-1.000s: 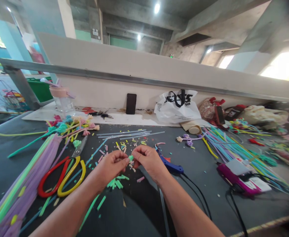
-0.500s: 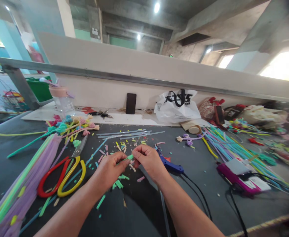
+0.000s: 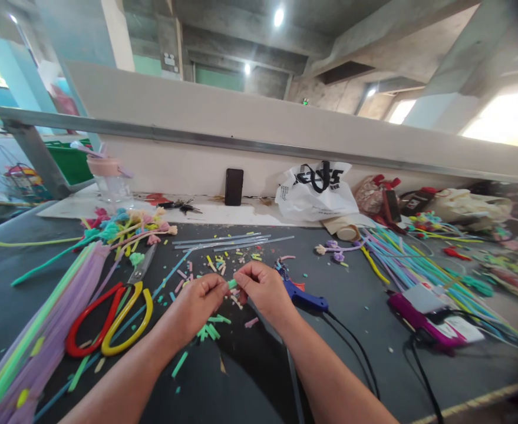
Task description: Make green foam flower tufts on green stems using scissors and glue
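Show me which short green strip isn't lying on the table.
The short green strip pinched between left hand and right hand; the others lie loose on the dark tabletop.

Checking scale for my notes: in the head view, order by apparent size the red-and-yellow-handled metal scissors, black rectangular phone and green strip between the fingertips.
1. Scissors
2. Phone
3. Green strip, judged by its visible part

Left hand [image 3: 201, 297]: fingertips slightly further left near frame centre than 1.0 s ago.
Green piece [image 3: 232, 284]: more exposed between left fingertips and right hand [image 3: 262, 290].
Long green strip: earlier beside left forearm [image 3: 130, 371], lower centre-left; now out of sight.
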`<state>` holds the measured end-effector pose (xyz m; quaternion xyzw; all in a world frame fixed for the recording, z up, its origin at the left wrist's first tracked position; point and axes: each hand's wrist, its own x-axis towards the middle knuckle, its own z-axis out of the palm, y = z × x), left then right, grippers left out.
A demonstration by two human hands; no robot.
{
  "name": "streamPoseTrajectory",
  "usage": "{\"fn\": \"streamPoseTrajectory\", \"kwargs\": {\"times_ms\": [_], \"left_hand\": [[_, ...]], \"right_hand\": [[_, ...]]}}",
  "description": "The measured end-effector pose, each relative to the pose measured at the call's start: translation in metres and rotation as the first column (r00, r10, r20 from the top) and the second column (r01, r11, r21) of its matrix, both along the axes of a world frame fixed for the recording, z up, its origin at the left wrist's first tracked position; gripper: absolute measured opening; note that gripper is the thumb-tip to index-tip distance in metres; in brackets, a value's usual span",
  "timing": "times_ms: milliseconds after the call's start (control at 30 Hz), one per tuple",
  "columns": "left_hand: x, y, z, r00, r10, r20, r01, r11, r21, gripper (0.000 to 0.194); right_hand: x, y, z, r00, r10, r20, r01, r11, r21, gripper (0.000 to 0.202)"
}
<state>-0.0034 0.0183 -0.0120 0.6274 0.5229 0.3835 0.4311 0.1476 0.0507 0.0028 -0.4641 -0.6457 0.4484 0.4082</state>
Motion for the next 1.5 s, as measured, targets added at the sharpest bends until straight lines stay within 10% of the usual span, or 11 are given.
{"fn": "streamPoseTrajectory", "kwargs": {"times_ms": [933,1500], "left_hand": [[-0.006,0.0,0.003,0.987,0.083,-0.135,-0.064,0.988,0.138,0.032],[-0.004,0.002,0.002,0.999,0.052,-0.007,-0.052,0.996,0.073,0.033]], "right_hand": [[0.0,0.004,-0.014,0.974,-0.079,0.211,-0.002,0.933,0.36,0.014],[0.007,0.006,-0.004,0.984,-0.035,0.172,-0.02,0.95,0.31,0.04]]}}
